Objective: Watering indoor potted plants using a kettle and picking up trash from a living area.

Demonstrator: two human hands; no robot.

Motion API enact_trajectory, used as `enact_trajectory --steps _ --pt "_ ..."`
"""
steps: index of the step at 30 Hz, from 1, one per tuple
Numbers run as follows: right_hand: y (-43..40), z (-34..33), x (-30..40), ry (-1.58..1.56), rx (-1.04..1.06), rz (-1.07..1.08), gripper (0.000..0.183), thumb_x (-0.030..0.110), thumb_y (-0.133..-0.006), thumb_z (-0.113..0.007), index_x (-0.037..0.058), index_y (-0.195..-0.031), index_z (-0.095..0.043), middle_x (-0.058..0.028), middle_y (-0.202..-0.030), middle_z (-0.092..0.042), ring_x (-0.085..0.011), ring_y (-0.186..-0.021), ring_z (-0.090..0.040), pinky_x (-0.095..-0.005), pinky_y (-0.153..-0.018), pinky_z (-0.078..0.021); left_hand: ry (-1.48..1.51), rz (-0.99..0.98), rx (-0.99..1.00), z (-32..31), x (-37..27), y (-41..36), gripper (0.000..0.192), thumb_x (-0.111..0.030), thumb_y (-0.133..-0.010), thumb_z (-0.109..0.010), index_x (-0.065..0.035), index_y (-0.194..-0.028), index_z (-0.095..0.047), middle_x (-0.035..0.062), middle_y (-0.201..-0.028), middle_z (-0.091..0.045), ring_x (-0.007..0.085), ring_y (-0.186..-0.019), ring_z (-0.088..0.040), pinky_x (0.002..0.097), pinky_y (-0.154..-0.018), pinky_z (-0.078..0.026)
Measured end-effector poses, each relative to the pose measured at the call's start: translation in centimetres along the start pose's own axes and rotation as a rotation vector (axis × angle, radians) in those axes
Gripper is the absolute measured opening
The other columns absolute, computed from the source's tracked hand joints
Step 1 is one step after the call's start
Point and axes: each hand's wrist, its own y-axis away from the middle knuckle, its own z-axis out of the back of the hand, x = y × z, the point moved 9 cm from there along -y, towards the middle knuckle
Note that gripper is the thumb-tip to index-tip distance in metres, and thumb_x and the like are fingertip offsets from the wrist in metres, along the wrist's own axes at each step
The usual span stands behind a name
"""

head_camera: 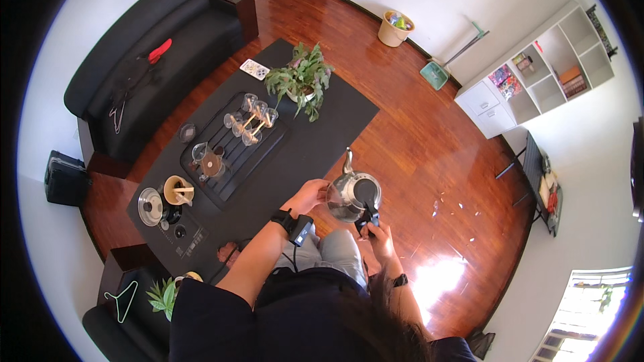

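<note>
A shiny steel kettle (343, 193) with a black lid and a thin curved spout is held over the floor, just off the table's edge. Its spout points away from me. My right hand (381, 240) grips the black handle (369, 218) on the near side. Against the kettle's left flank rests my left hand (313, 195), its fingertips partly hidden by the body. To the left, on the dark table (261, 176), a black slatted tea tray (246, 161) carries a glass teapot (208, 162) and several small glass cups (251, 136) with wooden tongs among them.
A potted plant (302, 80) and a white remote-like panel (254, 69) are at the table's far end. A glass lid (150, 206) and a beige container (178, 190) stand at its left end. Small scraps (460, 206) litter the wooden floor. A black sofa (166, 70) lies beyond.
</note>
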Motion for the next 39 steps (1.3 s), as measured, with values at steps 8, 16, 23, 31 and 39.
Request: enact_trajectory --steps 8,16,23,31,39 --pt "-10.3 3.0 -0.2 0.171 0.146 0.032 0.032 0.024 -0.089 -0.042 0.0006 -0.069 -0.053 -0.0053 -0.064 -0.051 -0.0132 -0.062 -0.048 -0.0278 -0.062 -0.0412 0.001 -0.160 -0.035 4.8 -1.7 -7.0 0.023 -0.015 -0.089 -0.049 -0.0040 -0.109 -0.051 0.0091 -0.107 -0.055 0.0213 -0.096 -0.057 0.0345 -0.086 -0.047" --pt "-22.9 5.8 -4.8 0.351 0.269 -0.191 0.038 0.029 -0.090 -0.042 0.0020 -0.068 -0.057 -0.0028 -0.061 -0.052 -0.0113 -0.059 -0.047 -0.0261 -0.057 -0.0356 0.014 -0.012 -1.098 18.4 -3.0 -9.4 0.093 -0.044 -0.066 -0.070 -0.0061 -0.138 -0.024 0.0170 -0.137 -0.029 0.0353 -0.121 -0.038 0.0445 -0.093 -0.039" --pt "-34.2 3.0 1.5 0.480 0.357 -0.286 0.034 0.027 -0.089 -0.046 0.0007 -0.070 -0.057 -0.0036 -0.062 -0.054 -0.0111 -0.054 -0.050 -0.0239 -0.051 -0.0374 -0.382 -0.135 -1.105 21.6 -13.1 -17.6 0.082 -0.039 -0.067 -0.072 -0.0032 -0.132 -0.037 0.0182 -0.136 -0.034 0.0323 -0.121 -0.040 0.0434 -0.095 -0.039" --pt "-39.4 2.2 1.7 0.599 0.313 -0.390 0.036 0.032 -0.089 -0.045 0.0044 -0.071 -0.059 -0.0017 -0.060 -0.053 -0.0096 -0.055 -0.049 -0.0238 -0.050 -0.0360 -0.295 -0.152 -0.915 16.9 -18.0 -16.9 0.062 -0.020 -0.083 -0.058 0.0078 -0.132 -0.033 0.0204 -0.138 -0.035 0.0307 -0.126 -0.036 0.0369 -0.101 -0.031" --pt "-40.1 0.5 2.8 0.536 0.240 -0.513 0.035 0.033 -0.089 -0.046 0.0047 -0.073 -0.057 -0.0019 -0.062 -0.054 -0.0095 -0.052 -0.049 -0.0258 -0.048 -0.0401 -0.115 -0.376 -0.604 18.8 -18.5 -16.0 0.021 -0.010 -0.084 -0.048 0.0035 -0.100 -0.050 0.0133 -0.101 -0.061 0.0216 -0.099 -0.055 0.0339 -0.092 -0.036"
